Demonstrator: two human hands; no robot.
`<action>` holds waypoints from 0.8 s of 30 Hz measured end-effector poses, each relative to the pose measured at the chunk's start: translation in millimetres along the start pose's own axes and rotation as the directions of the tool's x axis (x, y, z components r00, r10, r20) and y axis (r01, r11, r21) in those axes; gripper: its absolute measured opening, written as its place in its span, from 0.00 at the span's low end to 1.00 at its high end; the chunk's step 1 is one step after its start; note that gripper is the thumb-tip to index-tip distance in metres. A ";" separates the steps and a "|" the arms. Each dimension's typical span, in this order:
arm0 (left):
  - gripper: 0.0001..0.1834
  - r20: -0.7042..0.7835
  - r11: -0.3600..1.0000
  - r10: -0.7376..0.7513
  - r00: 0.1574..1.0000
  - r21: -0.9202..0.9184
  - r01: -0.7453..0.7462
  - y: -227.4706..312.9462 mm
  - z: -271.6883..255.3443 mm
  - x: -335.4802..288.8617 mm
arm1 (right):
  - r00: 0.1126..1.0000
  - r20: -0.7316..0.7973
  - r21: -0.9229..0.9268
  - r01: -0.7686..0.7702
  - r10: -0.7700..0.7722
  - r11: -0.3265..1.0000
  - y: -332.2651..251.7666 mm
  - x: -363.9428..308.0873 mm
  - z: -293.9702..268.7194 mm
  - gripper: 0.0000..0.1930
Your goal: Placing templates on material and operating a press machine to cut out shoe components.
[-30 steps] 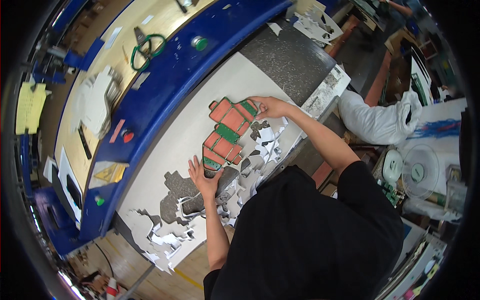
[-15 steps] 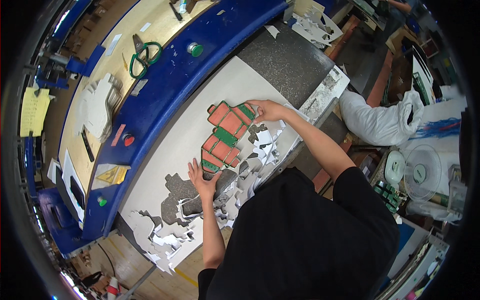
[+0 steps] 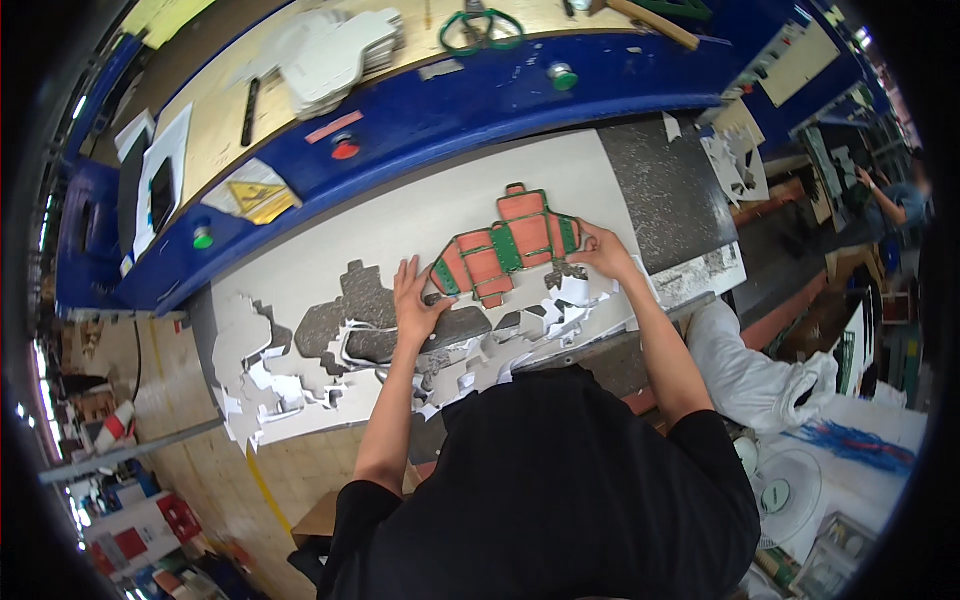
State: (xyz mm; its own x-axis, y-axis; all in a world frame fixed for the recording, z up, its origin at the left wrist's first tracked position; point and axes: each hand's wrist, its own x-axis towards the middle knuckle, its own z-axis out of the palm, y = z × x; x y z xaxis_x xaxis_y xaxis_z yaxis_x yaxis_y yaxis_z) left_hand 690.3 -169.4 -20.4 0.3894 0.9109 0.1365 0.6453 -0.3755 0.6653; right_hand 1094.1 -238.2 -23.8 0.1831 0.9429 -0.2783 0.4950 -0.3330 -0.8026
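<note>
A cutting die (image 3: 508, 248) with green edges and orange-red pads lies on a pale sheet (image 3: 400, 225). My left hand (image 3: 418, 308) grips the die's left end, its thumb at the near edge and the fingers stretched along the far side. At the opposite end my right hand (image 3: 606, 252) holds the die's tip between thumb and fingers. Left of the die, a die-shaped hole (image 3: 365, 295) in the sheet shows the dark speckled bed below. Torn white offcuts (image 3: 480, 365) curl along the sheet's near edge.
Behind the sheet runs a blue machine beam (image 3: 450, 110) with a red button (image 3: 345, 147) and green buttons. On its wooden top lie stacked white cut pieces (image 3: 335, 65), green-handled scissors (image 3: 480, 28) and a hammer (image 3: 655, 22). A white sack (image 3: 745, 370) stands at right; a person (image 3: 900, 205) is farther off.
My view has turned, so the beam and sheet now lie more level across it. Both hands stay at the die's two ends; its place on the sheet looks about the same.
</note>
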 end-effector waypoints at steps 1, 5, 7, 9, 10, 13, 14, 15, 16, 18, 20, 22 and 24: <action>0.40 -0.011 1.000 -0.011 1.000 0.003 0.011 -0.8 -0.3 0.0 | 1.000 0.012 -0.004 0.009 -0.009 1.000 -5.7 -2.9 0.5 0.46; 0.39 -0.012 1.000 -0.027 1.000 -0.001 0.027 -7.4 -6.8 -3.3 | 1.000 -0.029 -0.064 0.002 -0.004 0.998 -25.9 -13.9 6.7 0.45; 0.39 -0.011 1.000 -0.012 1.000 0.001 0.012 -9.1 -9.3 -5.0 | 0.999 -0.048 -0.087 0.006 -0.010 0.996 -29.5 -17.4 10.7 0.45; 0.39 -0.013 1.000 -0.007 1.000 -0.004 0.007 -9.2 -11.5 -5.0 | 0.998 -0.060 -0.099 0.006 -0.012 0.995 -27.4 -16.7 12.5 0.44; 0.39 -0.011 1.000 -0.005 1.000 -0.009 0.004 -9.5 -8.8 -3.0 | 0.998 -0.064 -0.102 0.002 -0.009 0.995 -26.2 -14.9 10.4 0.44; 0.39 -0.002 1.000 -0.014 1.000 -0.028 0.014 -12.1 -0.5 2.4 | 0.997 -0.061 -0.138 0.043 -0.051 0.990 -22.6 -7.8 5.9 0.43; 0.39 0.002 0.999 -0.009 1.000 -0.034 0.009 -14.1 2.4 3.3 | 0.997 -0.050 -0.165 0.049 -0.058 0.985 -22.4 -4.3 5.3 0.43; 0.39 -0.008 0.999 -0.016 1.000 -0.040 0.015 -16.4 4.7 4.5 | 0.997 -0.039 -0.193 0.056 -0.064 0.980 -22.6 -1.5 4.8 0.43; 0.39 -0.013 0.999 -0.024 1.000 -0.043 0.023 -18.9 1.5 3.4 | 0.998 -0.045 -0.191 0.045 -0.054 0.981 -24.4 -2.2 8.5 0.43; 0.39 0.012 0.999 -0.020 1.000 -0.042 0.020 -22.9 -4.2 0.7 | 0.998 -0.028 -0.201 0.041 -0.048 0.979 -28.7 -4.6 14.7 0.44; 0.39 0.043 1.000 -0.025 0.999 0.004 0.025 -22.4 -8.6 0.7 | 0.998 -0.007 -0.191 0.058 -0.060 0.980 -26.2 -3.7 13.1 0.45; 0.39 0.064 1.000 -0.027 0.998 -0.004 0.028 -21.1 -9.0 1.8 | 0.998 0.013 -0.192 0.064 -0.063 0.979 -24.7 -2.2 12.0 0.44; 0.40 0.040 1.000 -0.023 0.999 0.008 0.022 -19.9 -8.3 1.8 | 0.997 0.008 -0.223 0.079 -0.079 0.972 -25.5 -1.7 14.5 0.43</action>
State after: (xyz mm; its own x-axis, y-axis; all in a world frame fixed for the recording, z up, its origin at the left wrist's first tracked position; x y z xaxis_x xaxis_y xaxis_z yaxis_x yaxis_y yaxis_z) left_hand 672.7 -158.8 -27.3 0.4010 0.9115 0.0917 0.6589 -0.3565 0.6623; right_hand 1068.9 -231.2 -10.5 0.1369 0.9662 -0.2182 0.6847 -0.2515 -0.6841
